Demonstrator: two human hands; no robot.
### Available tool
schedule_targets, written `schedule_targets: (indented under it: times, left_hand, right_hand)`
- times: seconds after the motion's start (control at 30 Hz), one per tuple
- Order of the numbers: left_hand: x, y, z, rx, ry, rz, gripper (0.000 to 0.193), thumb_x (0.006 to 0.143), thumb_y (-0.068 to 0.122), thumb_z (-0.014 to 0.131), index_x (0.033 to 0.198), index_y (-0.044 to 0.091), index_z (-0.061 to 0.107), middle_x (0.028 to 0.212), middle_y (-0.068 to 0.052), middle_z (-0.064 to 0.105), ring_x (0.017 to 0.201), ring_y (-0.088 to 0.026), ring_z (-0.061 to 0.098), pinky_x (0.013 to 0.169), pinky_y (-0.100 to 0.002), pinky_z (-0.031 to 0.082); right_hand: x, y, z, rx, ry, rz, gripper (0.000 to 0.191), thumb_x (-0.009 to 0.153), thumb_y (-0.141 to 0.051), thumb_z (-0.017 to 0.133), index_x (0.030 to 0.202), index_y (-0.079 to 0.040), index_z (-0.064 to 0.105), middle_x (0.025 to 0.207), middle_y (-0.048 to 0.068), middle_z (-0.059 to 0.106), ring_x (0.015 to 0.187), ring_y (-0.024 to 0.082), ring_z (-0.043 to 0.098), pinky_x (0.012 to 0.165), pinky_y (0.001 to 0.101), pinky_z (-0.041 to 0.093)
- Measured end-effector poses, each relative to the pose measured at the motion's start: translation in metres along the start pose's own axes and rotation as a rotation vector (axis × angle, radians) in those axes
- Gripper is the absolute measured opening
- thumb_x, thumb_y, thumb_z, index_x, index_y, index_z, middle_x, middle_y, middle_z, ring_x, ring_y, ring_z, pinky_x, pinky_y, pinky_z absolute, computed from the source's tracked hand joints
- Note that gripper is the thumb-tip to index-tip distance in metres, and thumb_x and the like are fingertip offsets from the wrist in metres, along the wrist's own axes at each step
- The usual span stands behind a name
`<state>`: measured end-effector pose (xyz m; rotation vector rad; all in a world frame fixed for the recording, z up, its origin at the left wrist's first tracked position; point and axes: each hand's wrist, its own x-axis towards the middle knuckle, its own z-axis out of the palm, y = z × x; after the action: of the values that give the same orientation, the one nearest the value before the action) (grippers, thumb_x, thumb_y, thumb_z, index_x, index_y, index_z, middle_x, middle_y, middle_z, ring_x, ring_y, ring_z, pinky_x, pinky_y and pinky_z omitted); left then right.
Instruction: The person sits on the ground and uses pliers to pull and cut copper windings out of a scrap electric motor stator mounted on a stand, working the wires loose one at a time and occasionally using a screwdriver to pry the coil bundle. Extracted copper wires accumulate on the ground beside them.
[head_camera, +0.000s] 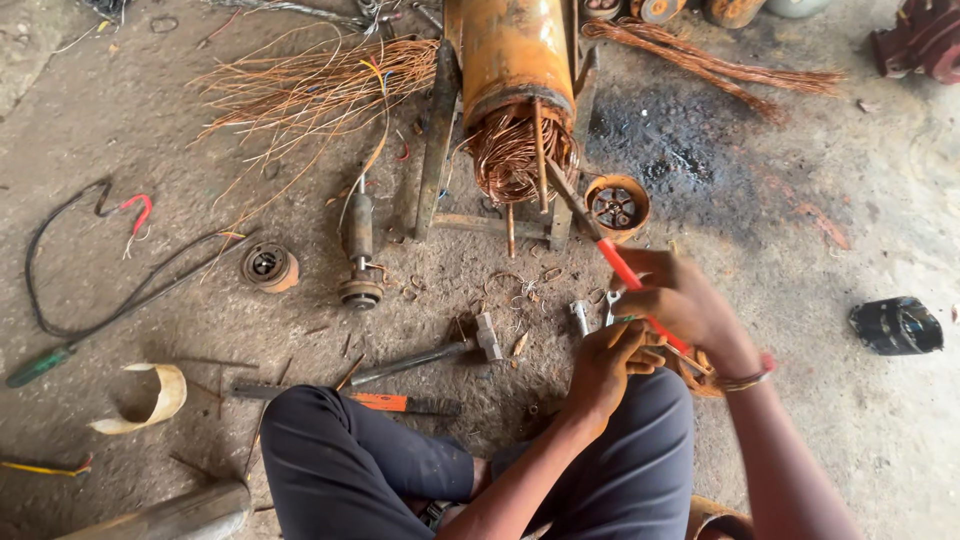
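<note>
The right hand and left hand both close around the red handle of a long, stiff, likely heavy steel tool, best gripped at that handle, its far tip entering the copper windings of the orange motor housing.

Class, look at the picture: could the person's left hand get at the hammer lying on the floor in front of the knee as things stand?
Probably yes. The hammer lies bare on the floor just ahead of the raised knee, nothing on top of it. But the left hand is busy at the red-handled tool and would have to let go first.

Rusty metal motor casing, glossy copper windings
</note>
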<state>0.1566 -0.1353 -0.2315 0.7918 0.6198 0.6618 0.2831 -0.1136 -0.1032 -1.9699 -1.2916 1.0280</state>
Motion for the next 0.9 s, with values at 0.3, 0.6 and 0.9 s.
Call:
schedule_targets:
  times: [0.3, 0.6, 0.9]
  left_hand:
    - [-0.025, 0.003, -0.026, 0.218, 0.087, 0.066, 0.049, 0.102, 0.042, 0.059, 0.123, -0.001, 0.07, 0.1, -0.01, 0.076, 0.082, -0.013, 0.072, 0.075, -0.028, 0.057]
    - [-0.071, 0.02, -0.05, 0.214, 0.107, 0.118, 0.046, 0.102, 0.042, 0.058, 0.111, -0.001, 0.072, 0.093, -0.006, 0.073, 0.081, -0.011, 0.069, 0.076, -0.028, 0.054]
    - [-0.079, 0.033, -0.059, 0.262, 0.141, 0.153, 0.042, 0.102, 0.038, 0.061, 0.103, -0.002, 0.074, 0.085, -0.005, 0.072, 0.078, -0.011, 0.067, 0.073, -0.027, 0.054]
  right_hand:
    - [-0.02, 0.009, 0.002, 0.1, 0.025, -0.059, 0.071, 0.064, -0.014, 0.077, 0.133, -0.003, 0.065, 0.094, 0.01, 0.078, 0.082, 0.019, 0.074, 0.077, 0.0326, 0.057]
    - [-0.017, 0.015, 0.073, 0.576, -0.031, -0.03, 0.057, 0.071, -0.005, 0.069, 0.127, 0.006, 0.067, 0.099, 0.012, 0.074, 0.081, 0.018, 0.066, 0.072, 0.0283, 0.052]
    - [-0.023, -0.003, 0.087, 0.724, -0.016, 0.063, 0.061, 0.072, -0.004, 0.065, 0.132, 0.006, 0.062, 0.11, 0.014, 0.074, 0.091, 0.021, 0.072, 0.081, 0.0332, 0.057]
